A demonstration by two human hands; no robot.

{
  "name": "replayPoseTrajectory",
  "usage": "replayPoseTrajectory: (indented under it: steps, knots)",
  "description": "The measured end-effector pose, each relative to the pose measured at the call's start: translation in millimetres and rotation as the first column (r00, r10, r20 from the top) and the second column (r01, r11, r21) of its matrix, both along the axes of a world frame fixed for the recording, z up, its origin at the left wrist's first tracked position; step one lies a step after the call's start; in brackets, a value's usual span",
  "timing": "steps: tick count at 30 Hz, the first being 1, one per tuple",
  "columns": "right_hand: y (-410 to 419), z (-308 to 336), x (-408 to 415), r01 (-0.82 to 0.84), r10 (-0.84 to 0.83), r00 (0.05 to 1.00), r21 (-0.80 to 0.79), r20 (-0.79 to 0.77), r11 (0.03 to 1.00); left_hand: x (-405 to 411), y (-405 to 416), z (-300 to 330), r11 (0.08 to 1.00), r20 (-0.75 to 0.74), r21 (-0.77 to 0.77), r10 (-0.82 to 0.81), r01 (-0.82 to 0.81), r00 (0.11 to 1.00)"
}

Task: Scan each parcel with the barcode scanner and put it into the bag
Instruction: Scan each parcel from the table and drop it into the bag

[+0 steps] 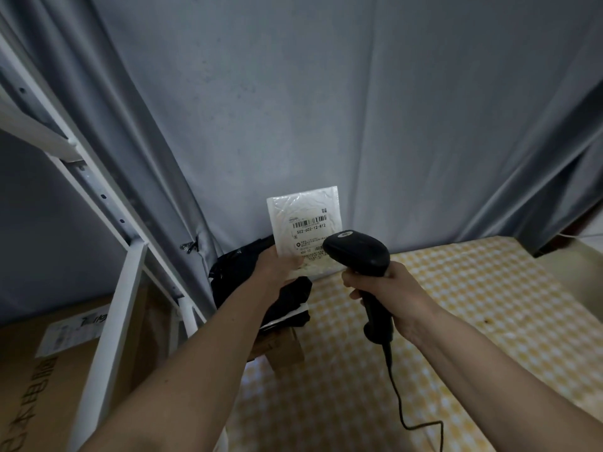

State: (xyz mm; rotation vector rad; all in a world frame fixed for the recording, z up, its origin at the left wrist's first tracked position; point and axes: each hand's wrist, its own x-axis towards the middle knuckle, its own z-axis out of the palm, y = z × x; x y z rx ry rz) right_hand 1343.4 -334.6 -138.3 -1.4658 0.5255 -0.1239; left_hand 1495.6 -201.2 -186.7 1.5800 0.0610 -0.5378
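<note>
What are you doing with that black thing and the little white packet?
A person is scanning a parcel. The left hand holds a small white parcel upright by its lower edge, label facing the camera. The right hand grips a black barcode scanner, its head pointed at the label's barcode. Below the parcel, black parcels and a brown box lie on the yellow checked tablecloth. The white parcel is not in a bag yet.

The left hand (279, 264) holds a white parcel (301, 223) upright by its lower edge, label facing near. Just right, the right hand (388, 293) grips a black scanner (359, 252), its head touching the parcel, above a yellow checked table (456, 305).
</note>
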Motion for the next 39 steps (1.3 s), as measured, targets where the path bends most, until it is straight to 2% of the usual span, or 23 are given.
replayPoseTrajectory:
  steps: [8, 24, 31, 36, 39]
  knots:
    - [-14, 1, -10, 0.04, -0.041, 0.999, 0.031, 0.013, 0.999, -5, -15, -2, 0.998, 0.009, 0.056, -0.037, 0.037, 0.999]
    - [-23, -8, -22, 0.106, -0.109, 0.994, 0.073, 0.028, 0.992, -13, -34, -7, 0.99, 0.029, 0.059, -0.133, 0.131, 0.991]
    - [-38, -22, -53, 0.258, -0.257, 0.966, 0.128, -0.032, 0.957, -30, -55, -18, 0.979, 0.013, 0.096, -0.181, 0.179, 0.983]
    - [-68, -29, -103, 0.424, -0.415, 0.905, 0.125, -0.093, 0.897, -65, -96, -17, 0.956, 0.003, 0.111, -0.273, 0.271, 0.962]
    - [-88, -26, -144, 0.502, -0.493, 0.865, 0.167, -0.095, 0.848, -95, -132, -11, 0.922, 0.079, 0.182, -0.359, 0.341, 0.93]
